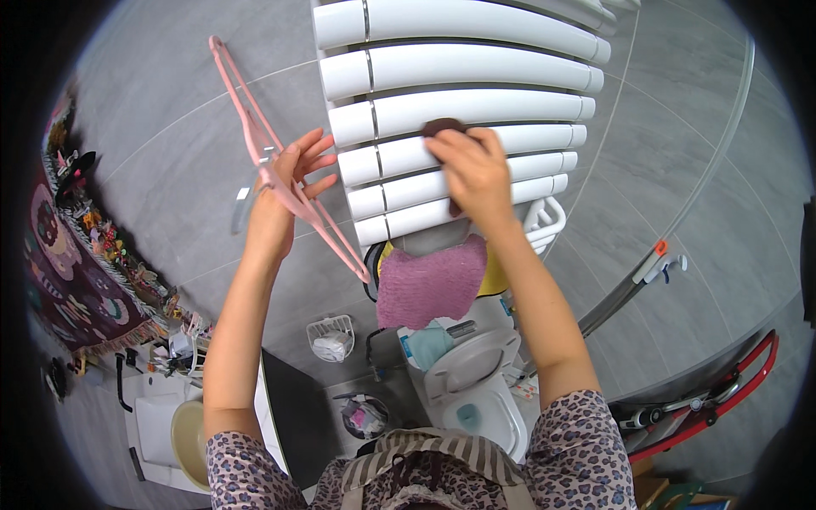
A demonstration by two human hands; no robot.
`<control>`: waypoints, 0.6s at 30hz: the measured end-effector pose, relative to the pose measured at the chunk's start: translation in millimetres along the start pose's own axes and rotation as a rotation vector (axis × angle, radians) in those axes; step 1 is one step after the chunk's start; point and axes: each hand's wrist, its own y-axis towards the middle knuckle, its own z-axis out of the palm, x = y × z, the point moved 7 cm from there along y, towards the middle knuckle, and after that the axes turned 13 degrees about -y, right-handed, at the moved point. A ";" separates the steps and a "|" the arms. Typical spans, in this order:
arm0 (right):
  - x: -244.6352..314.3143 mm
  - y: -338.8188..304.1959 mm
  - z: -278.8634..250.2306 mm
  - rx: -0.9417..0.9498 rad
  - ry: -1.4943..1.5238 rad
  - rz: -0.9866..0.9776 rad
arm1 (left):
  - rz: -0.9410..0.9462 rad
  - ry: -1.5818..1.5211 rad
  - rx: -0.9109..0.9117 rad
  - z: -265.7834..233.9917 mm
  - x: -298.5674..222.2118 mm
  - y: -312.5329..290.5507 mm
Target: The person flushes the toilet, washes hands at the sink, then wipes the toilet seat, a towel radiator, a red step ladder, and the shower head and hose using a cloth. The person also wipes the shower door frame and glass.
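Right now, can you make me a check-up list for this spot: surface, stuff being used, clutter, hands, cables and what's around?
Surface: curved white bars, shiny
Job's things: dark brown cloth against the bars
Clutter: pink hanger overlapping the left wrist, contact unclear; purple cloth below the bars
Hands: right hand holding the brown cloth; left hand open beside the bars
Cables: nothing seen
Surroundings: gray tiled wall; toilet, lid up

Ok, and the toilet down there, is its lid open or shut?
Open: the lid is raised, and the bowl shows uncovered, with its inside visible from above.
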 end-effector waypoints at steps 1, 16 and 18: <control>-17.2 -5.0 -3.7 -0.010 -0.044 0.019 | 0.005 0.003 -0.013 -0.1 -1.0 -1.1; -259.4 -73.7 -67.0 -0.093 -0.201 0.707 | -0.011 0.134 -0.016 2.7 2.5 -1.8; -243.7 -70.3 -58.1 -0.075 -0.353 0.609 | -0.022 0.170 -0.008 2.9 2.9 -0.5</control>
